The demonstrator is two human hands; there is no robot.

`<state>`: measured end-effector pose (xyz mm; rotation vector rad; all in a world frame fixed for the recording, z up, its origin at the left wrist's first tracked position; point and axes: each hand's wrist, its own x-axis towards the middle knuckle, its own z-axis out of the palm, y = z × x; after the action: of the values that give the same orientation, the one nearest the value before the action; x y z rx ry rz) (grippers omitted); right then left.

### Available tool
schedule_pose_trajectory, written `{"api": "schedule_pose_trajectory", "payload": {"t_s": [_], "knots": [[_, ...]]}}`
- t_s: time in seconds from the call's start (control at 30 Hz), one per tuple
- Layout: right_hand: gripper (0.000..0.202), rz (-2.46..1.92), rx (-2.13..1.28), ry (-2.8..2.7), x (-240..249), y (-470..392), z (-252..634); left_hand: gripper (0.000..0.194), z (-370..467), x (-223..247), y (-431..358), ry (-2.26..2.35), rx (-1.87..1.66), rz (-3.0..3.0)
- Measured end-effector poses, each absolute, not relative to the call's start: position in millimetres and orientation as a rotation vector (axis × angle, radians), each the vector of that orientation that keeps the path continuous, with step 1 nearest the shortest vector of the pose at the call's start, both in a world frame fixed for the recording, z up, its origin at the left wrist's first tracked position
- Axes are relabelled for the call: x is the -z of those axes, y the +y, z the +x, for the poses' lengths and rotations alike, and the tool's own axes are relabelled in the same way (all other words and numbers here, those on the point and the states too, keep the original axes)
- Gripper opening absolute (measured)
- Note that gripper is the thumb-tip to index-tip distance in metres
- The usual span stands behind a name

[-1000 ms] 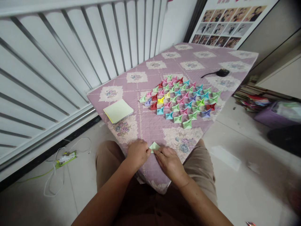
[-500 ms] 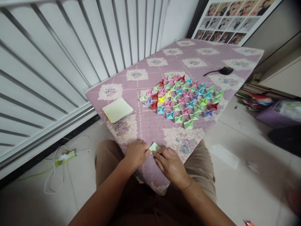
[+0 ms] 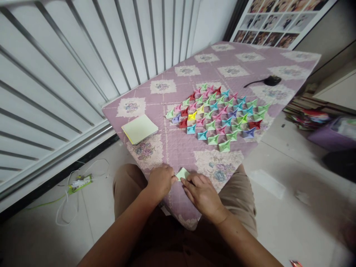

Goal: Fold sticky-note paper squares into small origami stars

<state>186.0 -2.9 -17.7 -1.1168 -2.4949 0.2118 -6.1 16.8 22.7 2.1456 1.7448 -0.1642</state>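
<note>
1. While my left hand (image 3: pixel 161 181) pinches one corner, my right hand (image 3: pixel 204 194) gathers its fingertips on the opposite edge.
2. Green paper (image 3: pixel 183 173): between my hands; likely light, crease-prone; grip edges.

Both forearms angle inward — left hand (image 3: pixel 161 181) and right hand (image 3: pixel 201 193) palms-down.

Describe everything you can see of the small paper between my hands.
The pale green paper has one corner pointing away from you. It looks matte and flat; any fold layers are too small to tell. It sits above the purple floral cloth, left hand at its left corner, right hand's fingers overlapping its lower right.
</note>
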Motion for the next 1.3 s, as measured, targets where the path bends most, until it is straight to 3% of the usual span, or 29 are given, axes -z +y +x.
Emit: {"api": "schedule_pose_trajectory", "payload": {"t_s": [0.33,0.93,1.3], "knots": [[0.028,-1.142,-0.183,-2.501,14.9,-4.3,184.6,0.021,-17.2,-10.3,0.3,1.659,-0.064,2.285],[0.028,-1.088,-0.184,-2.452,19.2,-5.5,199.2,0.041,5.6,-1.6,-34.3,1.664,0.028,2.662],[0.021,-1.237,-0.137,-2.357,22.1,-8.0,227.6,0.039,8.1,-3.8,-31.7,1.676,0.082,2.597]]}}
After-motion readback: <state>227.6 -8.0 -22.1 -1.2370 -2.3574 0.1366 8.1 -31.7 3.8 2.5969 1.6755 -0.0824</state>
